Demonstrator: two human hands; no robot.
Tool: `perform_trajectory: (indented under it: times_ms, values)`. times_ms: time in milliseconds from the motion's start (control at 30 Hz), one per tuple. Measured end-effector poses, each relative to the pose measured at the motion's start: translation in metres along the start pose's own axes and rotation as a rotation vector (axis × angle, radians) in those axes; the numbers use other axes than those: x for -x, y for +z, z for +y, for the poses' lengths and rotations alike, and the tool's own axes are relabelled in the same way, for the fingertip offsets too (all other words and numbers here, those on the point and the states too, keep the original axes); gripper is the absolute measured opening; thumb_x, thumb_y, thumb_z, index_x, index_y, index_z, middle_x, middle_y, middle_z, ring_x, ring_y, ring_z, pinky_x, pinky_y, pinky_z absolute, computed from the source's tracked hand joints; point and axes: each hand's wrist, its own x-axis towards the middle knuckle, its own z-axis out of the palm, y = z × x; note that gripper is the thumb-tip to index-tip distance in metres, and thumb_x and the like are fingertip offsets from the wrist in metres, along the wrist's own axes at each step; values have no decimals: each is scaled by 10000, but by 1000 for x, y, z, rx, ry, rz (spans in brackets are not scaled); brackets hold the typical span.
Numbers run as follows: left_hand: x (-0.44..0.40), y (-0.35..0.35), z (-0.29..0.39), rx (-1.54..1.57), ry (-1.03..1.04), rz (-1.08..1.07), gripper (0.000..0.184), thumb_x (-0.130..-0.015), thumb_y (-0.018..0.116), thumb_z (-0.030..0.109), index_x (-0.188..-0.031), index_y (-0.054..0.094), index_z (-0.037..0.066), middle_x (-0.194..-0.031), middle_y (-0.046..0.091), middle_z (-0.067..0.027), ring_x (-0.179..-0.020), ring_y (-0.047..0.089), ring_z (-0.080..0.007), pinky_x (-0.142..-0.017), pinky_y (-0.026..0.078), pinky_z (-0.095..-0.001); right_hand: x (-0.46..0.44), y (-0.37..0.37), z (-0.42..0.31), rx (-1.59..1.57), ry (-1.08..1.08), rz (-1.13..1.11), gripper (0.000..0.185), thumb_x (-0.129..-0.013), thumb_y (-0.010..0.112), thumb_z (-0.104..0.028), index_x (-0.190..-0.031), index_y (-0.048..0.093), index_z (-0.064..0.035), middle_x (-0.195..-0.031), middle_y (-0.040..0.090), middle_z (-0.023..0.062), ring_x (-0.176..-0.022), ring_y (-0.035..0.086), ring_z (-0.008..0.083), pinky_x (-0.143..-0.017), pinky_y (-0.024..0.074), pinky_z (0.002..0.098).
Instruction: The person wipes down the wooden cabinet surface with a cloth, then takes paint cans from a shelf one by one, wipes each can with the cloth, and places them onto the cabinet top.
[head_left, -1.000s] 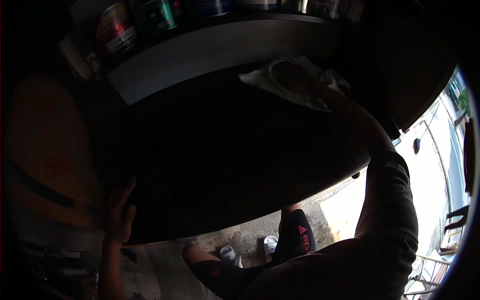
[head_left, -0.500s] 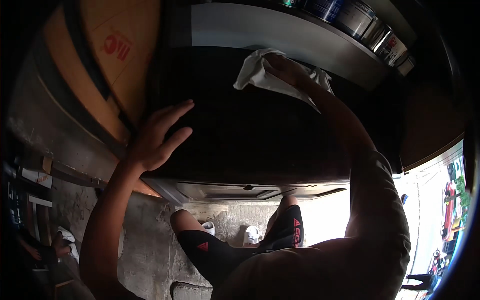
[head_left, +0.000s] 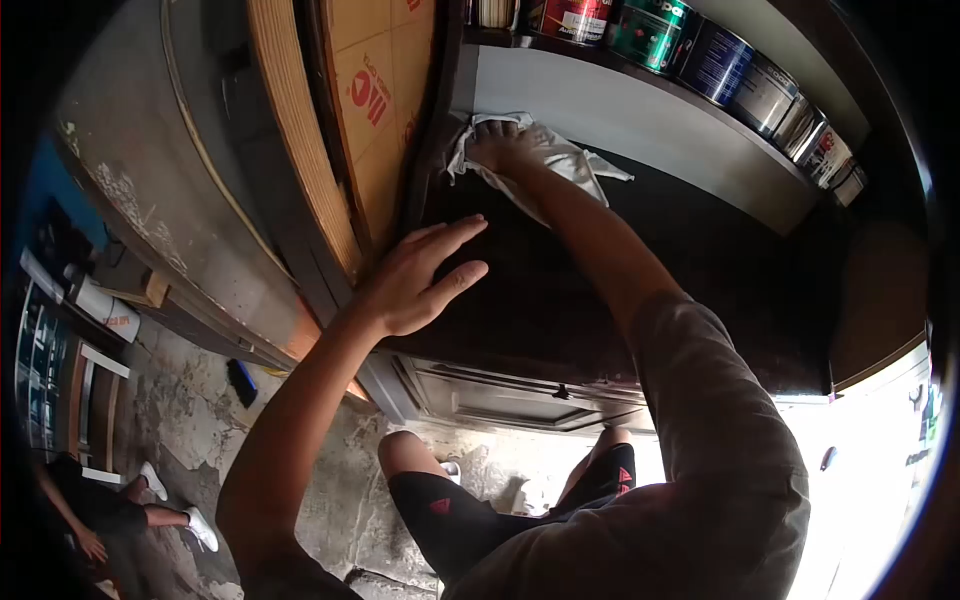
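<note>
A white cloth [head_left: 572, 172] lies bunched on the dark cabinet top [head_left: 620, 290], near its back left corner. My right hand [head_left: 503, 148] presses on it, fingers spread flat over the fabric. Closer to me, at the left end of the same top, is my left hand [head_left: 425, 278], with thumb and fingers apart and nothing in it. Whether its palm touches the surface I cannot tell. A grey-white back panel [head_left: 640, 130] rises behind the cloth.
Several cans stand on a shelf above, among them a green can [head_left: 648, 35] and a blue can [head_left: 716, 62]. Boards [head_left: 375, 100] lean at the left end. A brush [head_left: 241, 383] lies on the floor. Another person [head_left: 110, 510] is at the lower left.
My right hand and the cloth have moved left along the cabinet top, into its back left corner. My left hand stays spread near the left end. The view has shifted and grown brighter.
</note>
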Motion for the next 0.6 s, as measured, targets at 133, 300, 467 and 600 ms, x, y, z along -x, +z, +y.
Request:
perform_trajectory:
  times_ms: [133, 300, 467, 600]
  values:
    - [-4, -2, -5, -96, 25, -42, 524, -994, 462, 377, -1402, 457, 48, -1435, 488, -107, -1325, 440, -286, -1108, 331, -381, -14, 7, -9, -37, 108, 25, 652, -920, 361, -526, -1433, 401, -127, -1493, 335, 208, -1334, 292, 501, -1005, 188, 711]
    - [-10, 12, 20, -135, 7, -49, 448, -987, 498, 278, -1363, 501, 34, -1387, 535, -120, -1273, 495, -297, -1096, 340, -359, 25, 3, -13, -121, 58, 155, 554, -924, 342, -436, -1354, 510, -131, -1404, 482, 116, -1255, 436, 350, -1004, 283, 558]
    - [-6, 19, 22, -222, -12, -34, 437, -1007, 461, 307, -1337, 527, 29, -1370, 546, -125, -1228, 531, -309, -1102, 341, -370, 111, -6, 74, -214, -149, 134, 656, -919, 328, -616, -1356, 526, -169, -1468, 445, 56, -1342, 413, 307, -1100, 295, 537]
    - [5, 23, 30, -318, -72, -33, 448, -1004, 460, 313, -1361, 508, 46, -1392, 530, -112, -1285, 489, -280, -1134, 301, -377, 193, -18, 244, -67, 193, 107, 665, -945, 323, -634, -1385, 496, -167, -1419, 501, 64, -1254, 497, 325, -1005, 399, 555]
